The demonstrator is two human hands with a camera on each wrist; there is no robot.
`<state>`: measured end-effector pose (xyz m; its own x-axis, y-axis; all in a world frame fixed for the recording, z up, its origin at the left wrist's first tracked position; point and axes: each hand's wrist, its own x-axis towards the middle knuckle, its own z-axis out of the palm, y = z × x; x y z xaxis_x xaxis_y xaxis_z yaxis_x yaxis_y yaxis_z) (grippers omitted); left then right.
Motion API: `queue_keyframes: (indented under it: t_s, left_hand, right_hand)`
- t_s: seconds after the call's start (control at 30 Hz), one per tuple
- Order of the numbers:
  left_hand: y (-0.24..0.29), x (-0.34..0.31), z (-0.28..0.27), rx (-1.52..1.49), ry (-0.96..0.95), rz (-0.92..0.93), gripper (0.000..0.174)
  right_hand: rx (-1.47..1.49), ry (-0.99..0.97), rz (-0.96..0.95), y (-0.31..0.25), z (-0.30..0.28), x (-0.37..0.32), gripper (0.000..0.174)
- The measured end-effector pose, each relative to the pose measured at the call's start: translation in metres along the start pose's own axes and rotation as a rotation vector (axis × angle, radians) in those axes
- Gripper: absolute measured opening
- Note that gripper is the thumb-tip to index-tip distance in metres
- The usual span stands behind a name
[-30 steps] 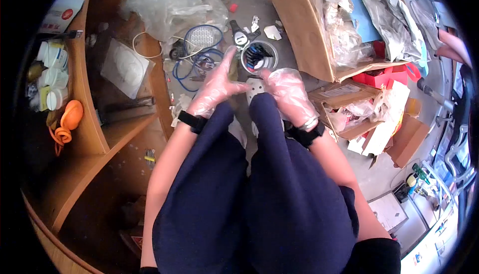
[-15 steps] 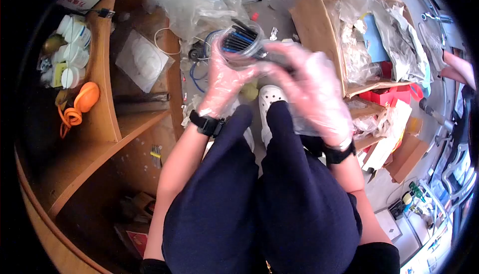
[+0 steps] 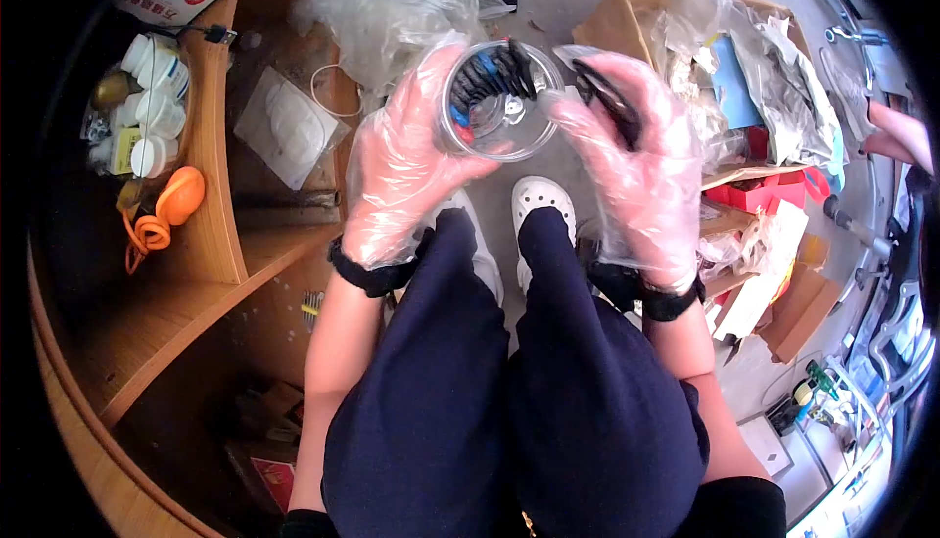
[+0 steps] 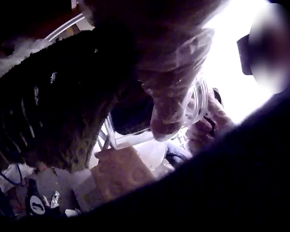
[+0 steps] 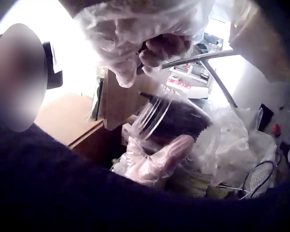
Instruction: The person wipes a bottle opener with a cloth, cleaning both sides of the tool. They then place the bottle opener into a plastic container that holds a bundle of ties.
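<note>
The left hand (image 3: 397,141), in a clear plastic glove, grips a clear round jar (image 3: 517,130) by its side, thumb and fingers about the wall. Slim black and blue pens (image 3: 482,83) lean along one side inside it, with a bit of red low down. To the right of the rim, the gloved right hand (image 3: 646,171) holds a dark slender bundle (image 3: 609,102) in its curled fingers; its kind cannot be told. In the right wrist view the jar (image 5: 157,113) looks tilted, with the left thumb (image 5: 171,152) along it.
A wooden shelf unit (image 3: 220,137) with white bottles (image 3: 157,68) and an orange corded thing (image 3: 181,195) stands left. Crumpled clear plastic (image 3: 392,9) lies ahead. On the right are an open carton (image 3: 612,24) of plastic wrapping, a red box (image 3: 749,195) and torn cardboard (image 3: 798,313).
The jar stood on the floor between the open hands, then was lifted by the left hand. It is now closer to the body, and the right hand has a dark bundle beside it.
</note>
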<state>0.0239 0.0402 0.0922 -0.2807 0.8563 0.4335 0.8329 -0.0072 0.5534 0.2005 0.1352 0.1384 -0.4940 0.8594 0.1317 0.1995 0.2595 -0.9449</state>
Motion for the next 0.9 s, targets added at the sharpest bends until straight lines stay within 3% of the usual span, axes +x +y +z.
queue_keyframes:
  t_s: [0.07, 0.1, 0.13, 0.2, 0.23, 0.27, 0.33, 0.37, 0.4, 0.47, 0.5, 0.57, 0.73, 0.77, 0.8, 0.87, 0.9]
  left_hand:
    - [0.004, 0.006, -0.006, -0.025, -0.119, 0.019, 0.087]
    - [0.012, 0.011, -0.012, -0.008, -0.188, -0.030, 0.084]
    - [0.016, 0.013, -0.016, -0.009, -0.196, -0.022, 0.084]
    - [0.018, 0.017, -0.023, 0.087, -0.344, -0.043, 0.086]
    - [0.018, 0.019, -0.025, 0.068, -0.346, -0.022, 0.084]
    - [0.015, 0.021, -0.025, 0.069, -0.353, -0.016, 0.084]
    - [0.006, 0.026, -0.023, 0.107, -0.517, -0.084, 0.080]
    - [0.004, 0.031, -0.021, 0.133, -0.617, -0.158, 0.078]
    - [0.004, 0.031, -0.020, 0.134, -0.625, -0.153, 0.078]
    - [0.003, 0.029, -0.019, 0.108, -0.743, -0.206, 0.071]
    - [0.001, 0.024, -0.016, 0.119, -0.659, -0.072, 0.072]
    - [-0.006, 0.021, -0.010, 0.095, -0.681, -0.103, 0.071]
    - [0.001, 0.024, -0.013, 0.061, -0.643, -0.064, 0.069]
    - [0.003, 0.027, -0.016, -0.038, -0.678, -0.071, 0.072]
    - [0.002, 0.026, -0.017, -0.073, -0.661, -0.087, 0.073]
    - [0.000, 0.027, -0.013, -0.089, -0.607, -0.044, 0.072]
    - [0.002, 0.025, -0.014, -0.090, -0.613, -0.044, 0.072]
  right_hand:
    - [-0.192, -0.093, 0.142, -0.015, 0.004, 0.007, 0.031]
    - [-0.161, -0.014, -0.141, 0.004, 0.011, 0.012, 0.033]
    - [-0.160, -0.005, -0.136, 0.020, 0.015, 0.016, 0.033]
    - [-0.219, 0.047, -0.379, 0.040, 0.021, 0.018, 0.029]
    - [-0.170, 0.003, -0.219, 0.045, 0.024, 0.015, 0.023]
    - [-0.167, 0.010, -0.214, 0.054, 0.029, 0.012, 0.023]
    - [0.231, -0.116, 0.206, 0.071, 0.037, 0.006, 0.021]
    - [0.255, -0.228, 0.370, 0.063, 0.033, 0.005, 0.021]
    - [0.469, -0.203, 0.395, 0.085, 0.044, -0.004, 0.022]
    - [0.521, -0.284, 0.469, 0.094, 0.039, -0.010, 0.023]
    - [0.526, -0.272, 0.472, 0.098, 0.035, -0.008, 0.023]
    - [0.253, -0.335, 0.289, 0.106, 0.028, -0.007, 0.029]
    - [0.432, -0.348, 0.295, 0.096, 0.022, -0.002, 0.049]
    - [0.291, -0.350, 0.271, 0.086, 0.016, -0.002, 0.048]
    - [0.143, -0.345, 0.220, 0.083, 0.012, 0.003, 0.047]
    - [0.248, -0.319, 0.045, 0.093, 0.014, 0.005, 0.053]
    - [0.131, -0.311, -0.086, 0.093, 0.013, 0.009, 0.057]
